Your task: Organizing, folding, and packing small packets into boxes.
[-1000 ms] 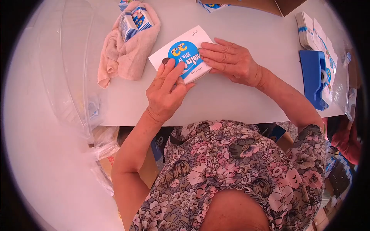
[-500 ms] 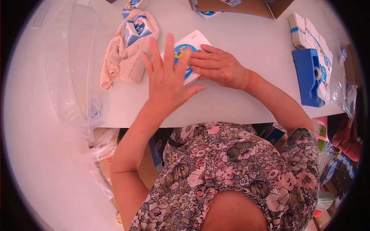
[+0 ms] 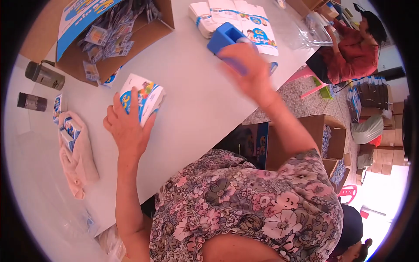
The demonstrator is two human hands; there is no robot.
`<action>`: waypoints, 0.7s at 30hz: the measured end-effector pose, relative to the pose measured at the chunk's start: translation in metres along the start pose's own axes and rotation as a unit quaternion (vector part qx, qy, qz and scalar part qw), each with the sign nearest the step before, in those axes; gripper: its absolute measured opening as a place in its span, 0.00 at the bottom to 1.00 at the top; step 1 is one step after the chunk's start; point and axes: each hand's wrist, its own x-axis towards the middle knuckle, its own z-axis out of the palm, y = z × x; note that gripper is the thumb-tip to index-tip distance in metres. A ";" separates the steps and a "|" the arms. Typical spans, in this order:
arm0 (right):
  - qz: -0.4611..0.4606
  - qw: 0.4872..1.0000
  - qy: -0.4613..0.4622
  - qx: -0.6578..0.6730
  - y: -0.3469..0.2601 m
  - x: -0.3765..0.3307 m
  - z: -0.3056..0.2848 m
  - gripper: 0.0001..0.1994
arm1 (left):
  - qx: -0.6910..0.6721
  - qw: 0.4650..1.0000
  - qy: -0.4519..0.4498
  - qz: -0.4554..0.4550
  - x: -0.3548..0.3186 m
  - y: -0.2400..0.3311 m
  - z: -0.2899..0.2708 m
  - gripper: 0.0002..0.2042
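Note:
My left hand [image 3: 126, 126] grips a small white carton [image 3: 150, 102] with blue, yellow and coloured print. Its fingers lie across the printed face, and the thumb rests along the near side. The carton stands on the white table. At the right, my right hand [image 3: 251, 72] is smeared by motion over the blue tape dispenser [image 3: 223, 38]. Its fingers cannot be made out, nor whether it touches the dispenser or holds tape. Behind the dispenser lie bundled flat white cartons [image 3: 203, 19] and loose printed ones [image 3: 262, 32].
A large cardboard box [image 3: 139, 48] full of small sachets stands at the far left. Left of it are two bottles [image 3: 48, 76]. A pink towel [image 3: 76, 153] holds small blue-and-white packs [image 3: 70, 131]. Another person [image 3: 353, 56] sits at the far right; open boxes [image 3: 301, 139] stand below the table edge.
The view has swung to the right. My left hand, spread above the carton before, now grips it. My right hand has left the carton and reached to the tape dispenser.

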 end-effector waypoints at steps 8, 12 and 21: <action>0.460 0.819 -0.326 0.104 0.105 -0.017 -0.095 0.18 | -0.057 0.992 0.019 0.111 0.068 0.102 0.030 0.36; 0.541 0.770 -0.260 0.218 0.110 -0.022 -0.096 0.13 | -0.082 0.987 0.007 0.137 0.086 0.145 0.036 0.36; 0.539 0.698 -0.030 0.471 0.113 -0.064 -0.102 0.10 | -0.055 0.989 -0.006 0.134 0.094 0.164 0.037 0.36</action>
